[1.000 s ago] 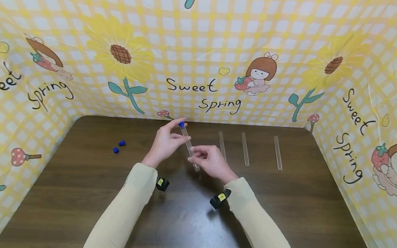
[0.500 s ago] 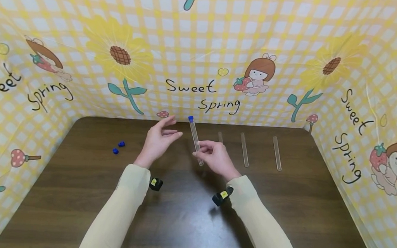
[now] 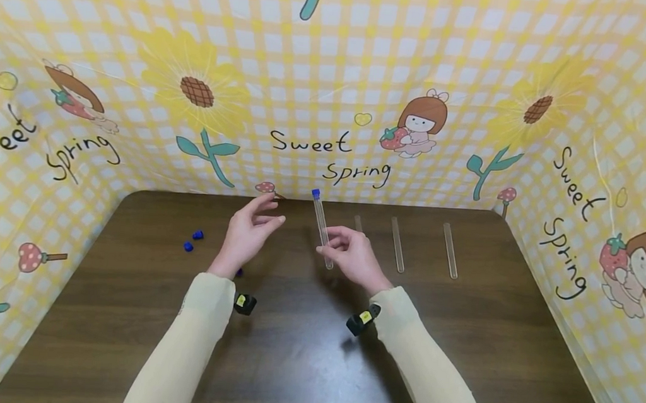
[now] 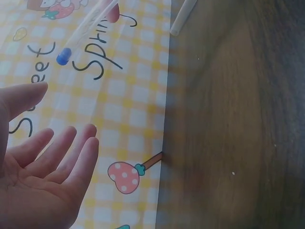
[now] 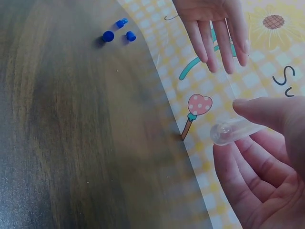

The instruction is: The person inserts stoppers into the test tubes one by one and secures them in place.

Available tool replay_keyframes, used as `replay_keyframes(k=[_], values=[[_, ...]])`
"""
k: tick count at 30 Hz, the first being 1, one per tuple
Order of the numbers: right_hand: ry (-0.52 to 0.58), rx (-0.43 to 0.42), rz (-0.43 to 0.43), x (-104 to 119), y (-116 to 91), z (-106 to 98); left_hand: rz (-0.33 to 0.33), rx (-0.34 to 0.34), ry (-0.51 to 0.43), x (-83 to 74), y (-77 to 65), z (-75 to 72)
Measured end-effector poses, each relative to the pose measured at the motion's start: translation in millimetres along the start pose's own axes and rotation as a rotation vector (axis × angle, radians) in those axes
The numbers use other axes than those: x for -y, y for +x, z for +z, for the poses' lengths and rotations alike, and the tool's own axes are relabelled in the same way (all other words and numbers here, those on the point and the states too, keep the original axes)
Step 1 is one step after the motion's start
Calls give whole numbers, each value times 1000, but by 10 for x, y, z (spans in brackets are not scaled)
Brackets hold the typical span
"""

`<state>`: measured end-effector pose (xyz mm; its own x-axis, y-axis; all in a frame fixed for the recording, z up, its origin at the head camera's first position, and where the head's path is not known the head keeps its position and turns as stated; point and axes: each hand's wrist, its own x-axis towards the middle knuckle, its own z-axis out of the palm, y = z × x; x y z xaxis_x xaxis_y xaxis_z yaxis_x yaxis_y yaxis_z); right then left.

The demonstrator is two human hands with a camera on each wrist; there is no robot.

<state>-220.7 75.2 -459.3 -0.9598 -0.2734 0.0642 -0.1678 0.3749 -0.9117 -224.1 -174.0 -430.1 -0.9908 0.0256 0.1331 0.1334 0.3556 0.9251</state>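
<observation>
Two hands are working apart from each other: the left hand (image 3: 245,233) is spreading its thumb away from its loosely extended fingers, and the right hand (image 3: 353,256) is pinching one clear tube (image 3: 320,219) between thumb and fingers near its lower end. That tube is standing tilted in the gap between the hands, its upper end leaning away from the person and wearing one blue cap (image 3: 315,193).

Three more tubes are lying on the brown table (image 3: 293,363): the nearest tube (image 3: 358,222) is showing only its far end from behind the right hand, while the middle tube (image 3: 397,245) and the outermost tube (image 3: 450,251) are lying farther to that hand's right. That is making four tubes altogether.

Three loose blue caps are also resting there: the far cap (image 3: 197,234) and the near cap (image 3: 188,246) are sitting close together left of the left hand, and the third cap (image 3: 239,272) is peeking out just beside the left wrist's inner side.
</observation>
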Motion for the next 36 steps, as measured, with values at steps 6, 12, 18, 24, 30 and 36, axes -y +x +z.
replay_keyframes(k=[6, 12, 18, 24, 30, 36], values=[[9, 4, 15, -19, -7, -13, -25, -9, 35, 44, -43, -51], [30, -19, 15, -33, -7, -22, -46, 9, 52, 104, -85, -76], [31, -36, 22, -81, 3, -27, -59, 15, 69, 141, -127, -98], [35, -61, 56, -124, 9, -17, -55, 17, 93, 197, -169, -110], [28, -58, 77, -152, 12, 3, -71, 36, 116, 253, -235, -140], [30, -60, 93, -180, 11, 20, -77, 54, 153, 317, -304, -208]])
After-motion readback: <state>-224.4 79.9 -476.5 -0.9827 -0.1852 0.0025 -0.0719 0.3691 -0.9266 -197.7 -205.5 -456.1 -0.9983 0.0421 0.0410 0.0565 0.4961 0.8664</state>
